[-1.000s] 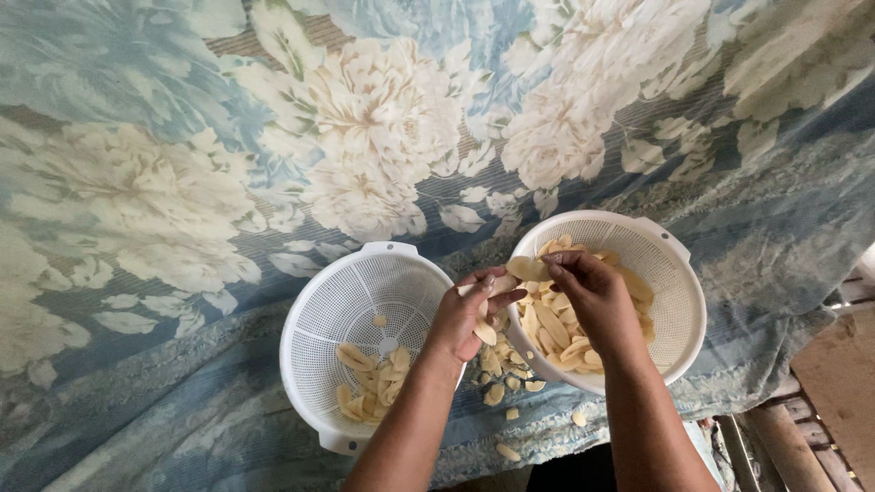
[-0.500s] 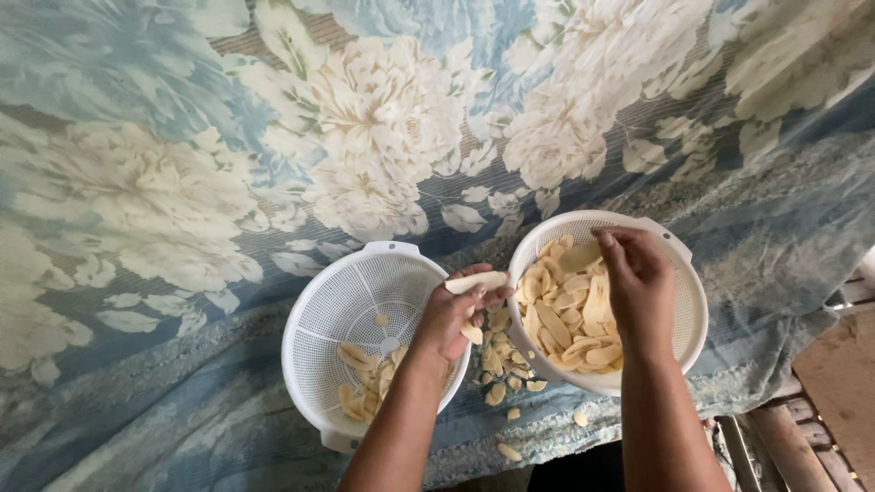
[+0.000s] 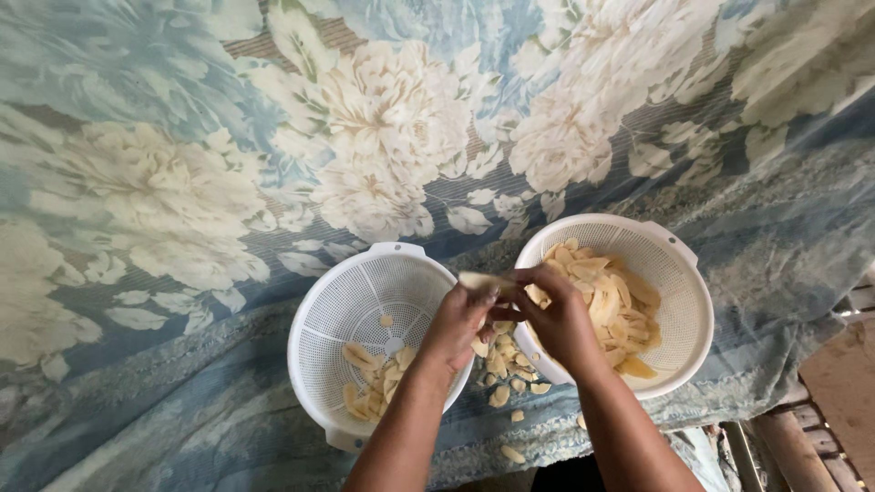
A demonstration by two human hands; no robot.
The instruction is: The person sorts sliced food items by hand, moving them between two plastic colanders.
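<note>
Two white slotted plastic baskets stand side by side on a blue floral cloth (image 3: 182, 182). The left basket (image 3: 342, 301) holds a small heap of pale yellow slices at its near side. The right basket (image 3: 679, 282) is about half full of the same slices (image 3: 620, 301). My left hand (image 3: 460, 319) and my right hand (image 3: 556, 314) meet between the two baskets, both pinching one pale slice (image 3: 478, 281) above the left basket's rim.
Several loose slices (image 3: 506, 383) lie on the cloth between and below the baskets. Wooden boards (image 3: 838, 392) show at the lower right, past the cloth's edge.
My right hand has come out of the right basket and moved left to join my left hand on the slice that my left hand was holding up.
</note>
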